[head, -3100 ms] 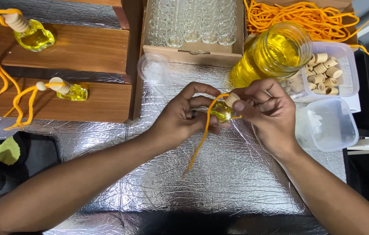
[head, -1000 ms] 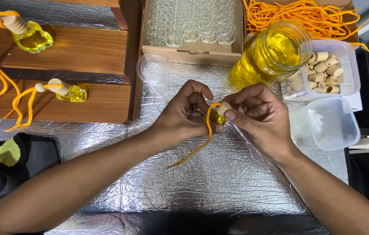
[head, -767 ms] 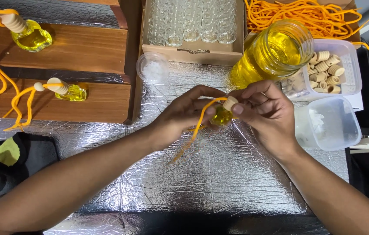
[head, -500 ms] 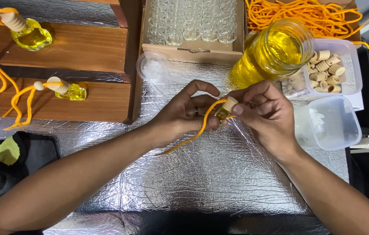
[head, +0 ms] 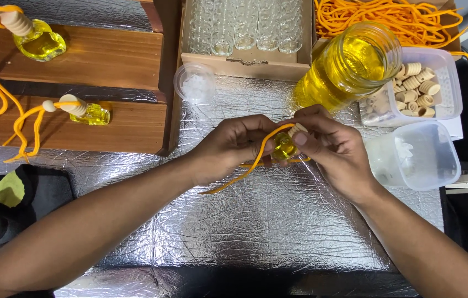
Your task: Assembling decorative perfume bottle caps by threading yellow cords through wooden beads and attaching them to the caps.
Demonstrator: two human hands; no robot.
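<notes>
Both my hands meet over the foil-covered table (head: 256, 232). Between them is a small glass bottle (head: 284, 148) of yellow liquid with a wooden cap. My left hand (head: 234, 144) grips the bottle from the left. My right hand (head: 333, 146) pinches the cap and the orange cord (head: 245, 171) looped over it. The loose end of the cord trails down to the left onto the foil.
Two finished bottles (head: 87, 113) with orange cords lie on wooden shelves (head: 118, 55) at left. A cardboard box of empty bottles (head: 245, 25), a big jar of yellow liquid (head: 349, 66), a tub of wooden caps (head: 418, 88), orange cords (head: 388, 14) and plastic tubs (head: 421, 157) stand behind.
The cord's loose end has swung about and now hangs down-left. My hands have stayed in the same spot, turning the bottle slightly between the fingers.
</notes>
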